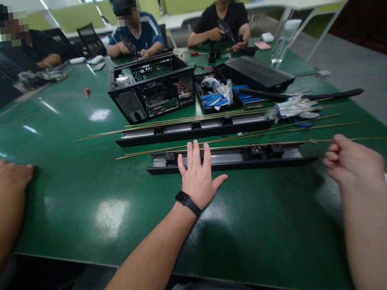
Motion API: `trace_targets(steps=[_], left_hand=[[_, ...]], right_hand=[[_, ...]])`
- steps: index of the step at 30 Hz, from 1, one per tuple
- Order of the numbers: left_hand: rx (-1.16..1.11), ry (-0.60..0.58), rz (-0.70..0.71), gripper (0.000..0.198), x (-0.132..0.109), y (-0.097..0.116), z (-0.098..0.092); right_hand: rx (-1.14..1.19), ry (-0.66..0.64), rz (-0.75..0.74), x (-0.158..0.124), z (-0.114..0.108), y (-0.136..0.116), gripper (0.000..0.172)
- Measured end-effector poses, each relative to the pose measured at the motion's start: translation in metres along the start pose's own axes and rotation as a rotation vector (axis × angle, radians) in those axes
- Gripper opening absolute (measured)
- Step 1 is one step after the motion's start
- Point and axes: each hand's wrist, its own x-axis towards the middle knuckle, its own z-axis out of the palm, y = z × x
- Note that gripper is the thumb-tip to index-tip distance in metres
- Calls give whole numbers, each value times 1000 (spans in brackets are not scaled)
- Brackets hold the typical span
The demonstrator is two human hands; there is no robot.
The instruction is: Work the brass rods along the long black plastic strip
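Note:
My left hand, with a dark watch on the wrist, lies with fingers spread over the nearer long black rail. The fingertips reach across the rail's silvery channel, which carries several small black blocks. At the right, my right hand is closed in a pinch on a thin brass-coloured rod. The rod runs left along the rail's far edge and continues past the hand to the right. Behind it are more thin rods and a second black rail with similar blocks.
An open black computer case stands farther back. Beside it are a black tray with work gloves, a dark panel and another glove. A neighbour's hands rest at left. People with power drills sit opposite.

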Motion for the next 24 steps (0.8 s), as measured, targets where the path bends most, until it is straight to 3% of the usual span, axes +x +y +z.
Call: trace_targets(steps=[24], left_hand=[[-4, 12, -5, 116, 0, -1, 3]], right_hand=[[-30, -44, 18, -17, 3, -4, 29]])
